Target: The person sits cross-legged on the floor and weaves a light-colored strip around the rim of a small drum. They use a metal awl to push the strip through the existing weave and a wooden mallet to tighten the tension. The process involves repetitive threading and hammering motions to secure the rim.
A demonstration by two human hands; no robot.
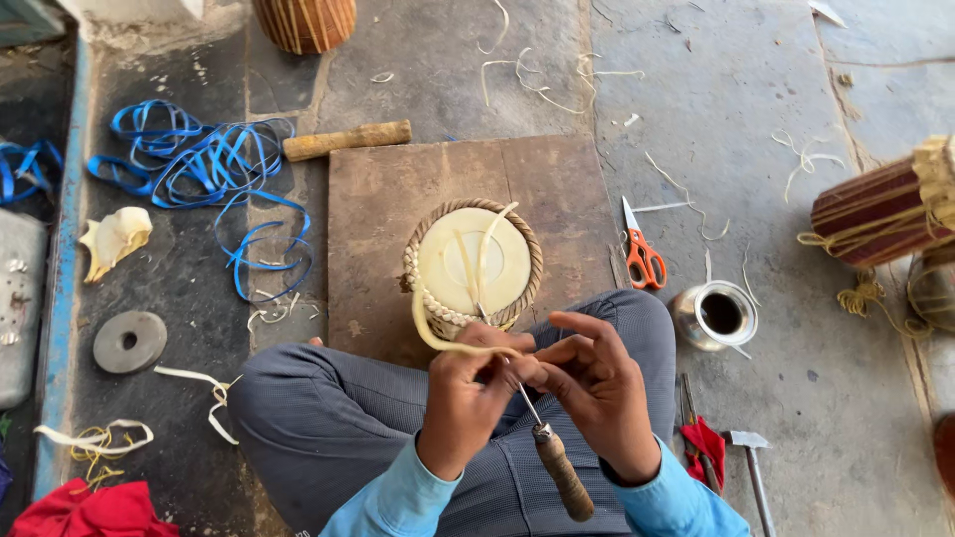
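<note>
A small drum with a pale skin head and a braided rim stands on a brown board in front of my crossed legs. A pale hide strap runs from the rim toward my hands. My left hand pinches that strap. My right hand meets it, fingers on the thin metal shaft of an awl. The awl's wrapped brown handle hangs down between my wrists.
Orange scissors, a small metal cup, a hammer and red-handled pliers lie at right. Blue strapping, a wooden stick, a shell and a metal disc lie at left. Another drum body is far right.
</note>
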